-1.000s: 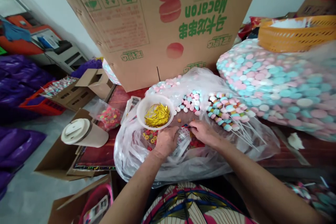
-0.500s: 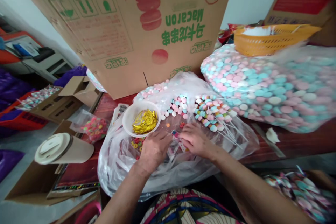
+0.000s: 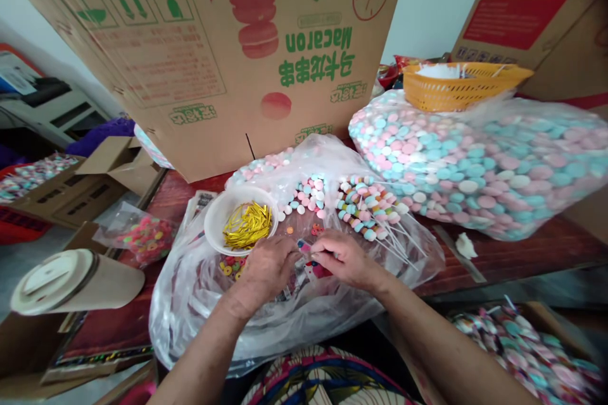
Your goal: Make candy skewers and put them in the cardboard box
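Note:
Between the fingertips of both hands is a small printed plastic wrapper, pink and blue. My left hand has its fingers closed at the wrapper's left side. At the other side, my right hand pinches it with thumb and forefinger. More printed wrappers lie under the hands on the clear plastic sheet. A white bowl of gold twist ties stands just beyond my left hand, with ring-shaped gummies beside it. Candy skewers on white sticks lie right of my right hand.
Loose pastel candies lie behind the hands. A large cardboard box stands at the back. To the right is a big bag of candies under a yellow basket. A lidded cup and a gummy bag are left.
The view has shifted, so the scene sits further left. My hands have come up around the small wrapper, and the right hand's pinch shows more plainly.

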Demonstrator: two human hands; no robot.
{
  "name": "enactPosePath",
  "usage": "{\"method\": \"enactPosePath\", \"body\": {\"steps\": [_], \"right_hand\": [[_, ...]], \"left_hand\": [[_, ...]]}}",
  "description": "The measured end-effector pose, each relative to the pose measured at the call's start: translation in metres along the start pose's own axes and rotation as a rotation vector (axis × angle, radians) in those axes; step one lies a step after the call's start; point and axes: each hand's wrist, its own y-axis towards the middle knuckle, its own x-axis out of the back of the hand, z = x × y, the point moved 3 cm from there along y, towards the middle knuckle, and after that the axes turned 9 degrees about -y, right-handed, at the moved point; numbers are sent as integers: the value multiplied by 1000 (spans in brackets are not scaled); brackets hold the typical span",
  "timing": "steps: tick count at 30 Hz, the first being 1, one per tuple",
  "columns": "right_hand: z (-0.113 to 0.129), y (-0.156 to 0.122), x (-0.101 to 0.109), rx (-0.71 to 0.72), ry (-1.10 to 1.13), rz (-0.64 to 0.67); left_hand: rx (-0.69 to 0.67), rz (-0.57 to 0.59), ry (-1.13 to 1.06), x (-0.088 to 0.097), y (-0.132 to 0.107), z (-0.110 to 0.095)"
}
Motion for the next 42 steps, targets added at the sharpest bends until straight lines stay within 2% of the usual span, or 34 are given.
{"method": "enactPosePath", "body": {"steps": [2,4,7,9,11,13,15,18,23,26,28,31,33,35,37,40,42], "right_hand": [[8,2,0,-4,19,-35],[14,5,-2,9,-40,-87],[20,5,-1,27,-94,-100],[19,2,3,-49,-27,-64],[14,-3,6,-185,140,2],[10,-9,7,-297,307,59],[6,-14,6,-364,390,61],[2,-17,4,-415,360,-7],[2,-17,-6,-338,168,-108],[-8,-20,-6,-446,72,-133],[-22,-24,9,-547,-74,-177],[-53,-34,49,-674,-321,-266],[-75,-41,69,-744,-479,-249],[-93,-48,75,-777,-559,-207],[-104,-53,72,-784,-595,-184],[-111,-60,68,-764,-613,-194],[-108,-67,75,-740,-600,-234]], "left_hand": [[24,25,0,10,-1,-5],[80,-27,19,15,-2,-12],[182,-81,-214,8,-6,-21],[271,-82,-456,-2,-9,-21],[322,-93,-631,-10,-12,-17],[283,-77,-747,-14,-14,-14],[218,-42,-814,-15,-14,-11],[141,-29,-752,-14,-13,-11],[110,-91,-536,-16,-11,-17],[67,-117,-487,-23,-12,-19],[12,-218,-455,-25,-15,-16],[-51,-421,-434,-21,-21,-6],[-60,-502,-417,-17,-24,0],[-66,-525,-401,-12,-26,3],[-83,-536,-407,-9,-27,5],[-104,-568,-450,-6,-31,8],[-111,-587,-458,-4,-35,10]]}}
